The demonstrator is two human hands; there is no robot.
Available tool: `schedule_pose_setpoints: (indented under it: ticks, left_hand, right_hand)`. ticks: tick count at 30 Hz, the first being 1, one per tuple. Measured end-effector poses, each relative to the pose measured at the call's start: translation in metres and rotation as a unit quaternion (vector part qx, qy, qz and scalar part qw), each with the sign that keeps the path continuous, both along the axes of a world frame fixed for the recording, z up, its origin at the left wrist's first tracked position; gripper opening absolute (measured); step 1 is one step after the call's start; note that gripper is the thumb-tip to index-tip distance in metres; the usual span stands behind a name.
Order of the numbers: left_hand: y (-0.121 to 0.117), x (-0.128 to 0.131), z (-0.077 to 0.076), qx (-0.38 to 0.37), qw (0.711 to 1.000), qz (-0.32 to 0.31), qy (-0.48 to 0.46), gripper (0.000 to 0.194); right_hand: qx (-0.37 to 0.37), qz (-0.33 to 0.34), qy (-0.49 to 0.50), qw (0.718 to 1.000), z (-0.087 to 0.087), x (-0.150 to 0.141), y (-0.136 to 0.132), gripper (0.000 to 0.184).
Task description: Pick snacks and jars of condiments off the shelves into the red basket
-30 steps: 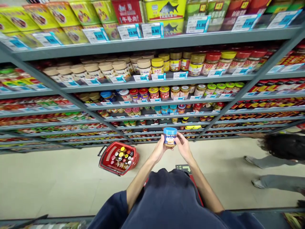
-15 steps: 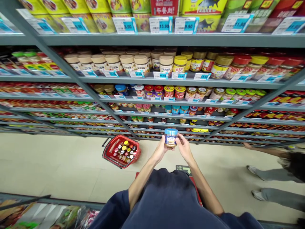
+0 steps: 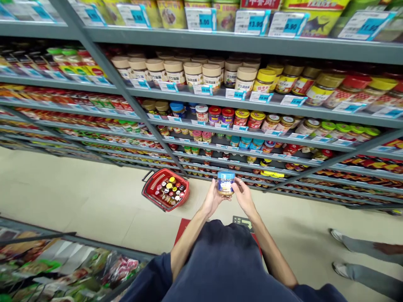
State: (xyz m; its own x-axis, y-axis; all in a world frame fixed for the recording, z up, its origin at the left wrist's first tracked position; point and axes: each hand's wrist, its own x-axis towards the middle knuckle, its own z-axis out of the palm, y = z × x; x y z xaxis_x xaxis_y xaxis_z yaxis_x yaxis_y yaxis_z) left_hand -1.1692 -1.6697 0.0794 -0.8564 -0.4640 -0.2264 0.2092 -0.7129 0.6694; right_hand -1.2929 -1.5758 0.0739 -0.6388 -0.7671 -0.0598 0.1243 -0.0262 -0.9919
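Note:
I hold a small jar with a blue lid (image 3: 226, 182) upright in front of my body, between both hands. My left hand (image 3: 213, 198) wraps its left side and my right hand (image 3: 243, 195) grips its right side. Ahead stand grey shop shelves (image 3: 220, 97) packed with rows of jars, some with beige lids, others with yellow, red or green lids. A similar blue-lidded jar (image 3: 177, 109) stands on the second shelf.
A red shopping basket (image 3: 166, 189) with several bottles and jars stands on the pale floor to my left, by the shelf foot. Another person's legs and shoes (image 3: 365, 256) are at the right. A display of packaged goods (image 3: 59, 268) lies at the lower left.
My view has swung leftwards, so the shelves and basket shifted right in the picture. The jar stays between my hands. The other person at the right has straightened; only their legs show now.

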Motion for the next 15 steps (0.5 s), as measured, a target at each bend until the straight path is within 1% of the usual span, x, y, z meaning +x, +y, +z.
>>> schedule_pose_setpoints:
  ticks: [4, 7, 11, 15]
  left_hand:
    - [-0.009, 0.031, -0.013, 0.030, 0.999, 0.025, -0.016, 0.062]
    - [-0.015, 0.058, -0.028, 0.058, 0.997, 0.044, -0.038, 0.061]
    - [-0.020, 0.092, -0.046, 0.082, 0.994, 0.038, -0.058, 0.064]
    - [-0.021, 0.118, -0.054, 0.091, 0.992, 0.045, -0.075, 0.061]
  right_hand:
    - [0.017, 0.040, -0.004, 0.999, -0.010, 0.026, -0.013, 0.061]
    - [0.034, 0.065, -0.013, 0.997, -0.024, 0.051, -0.022, 0.059]
    - [0.061, 0.080, -0.039, 0.994, -0.040, 0.084, -0.025, 0.058]
    - [0.077, 0.082, -0.056, 0.992, -0.044, 0.110, -0.028, 0.057]
